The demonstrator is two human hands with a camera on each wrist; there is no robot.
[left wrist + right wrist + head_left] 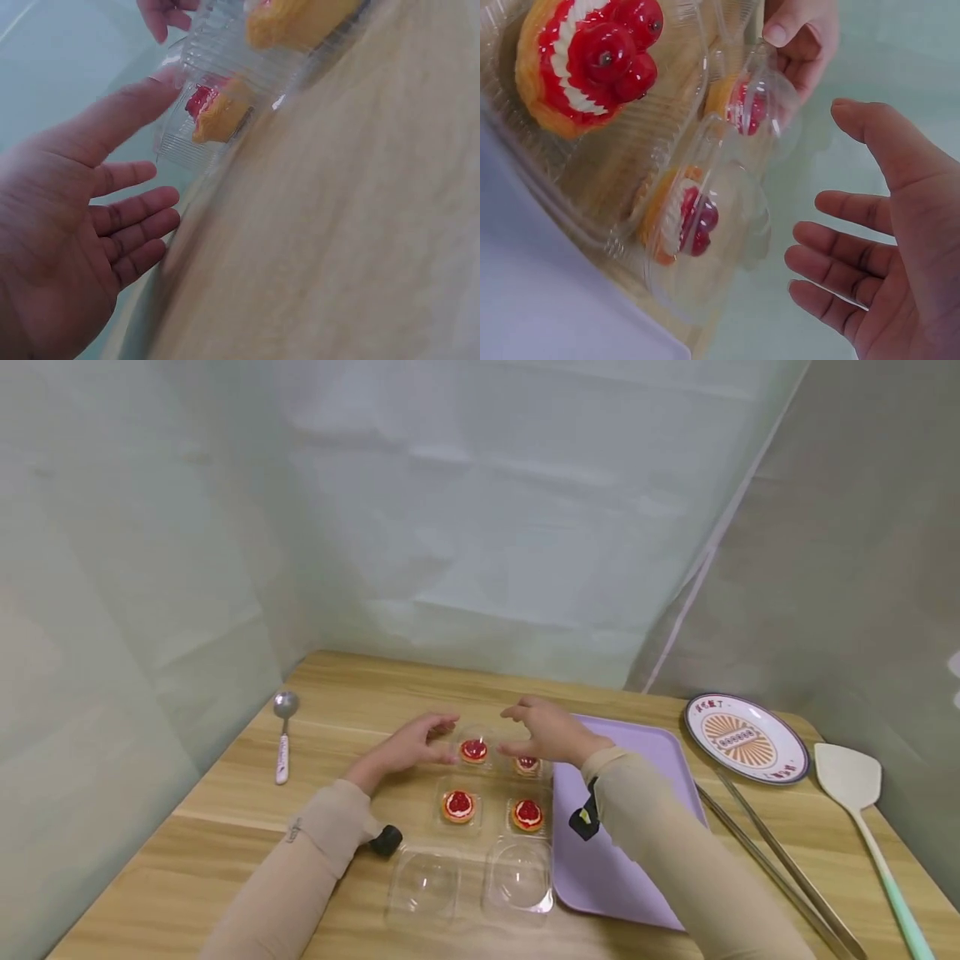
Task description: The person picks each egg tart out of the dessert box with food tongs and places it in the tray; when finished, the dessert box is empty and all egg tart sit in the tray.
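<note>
Wood-grain tabletop (210, 827). All left of purple tray (592, 885): nearest, clear empty lids (517, 877); next, uncovered tarts (528, 815); then domed tarts (474, 750), side-by-side row spanning left hand (408, 743) to right hand (558, 733), one nearer each. Both hands wide, gripping nothing; left thumb contact unclear. Tarts: red fruit, white cream, golden crust.

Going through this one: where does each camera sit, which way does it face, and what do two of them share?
Head: on the person's head, facing forward and down at the table; left hand, right hand and sleeves show.
Left wrist: faces two tarts in clear packaging; left palm and some right fingers show.
Right wrist: faces three tarts and part of the purple tray; both hands show.
Shared: both wrist views show tarts, packaging and both hands.
</note>
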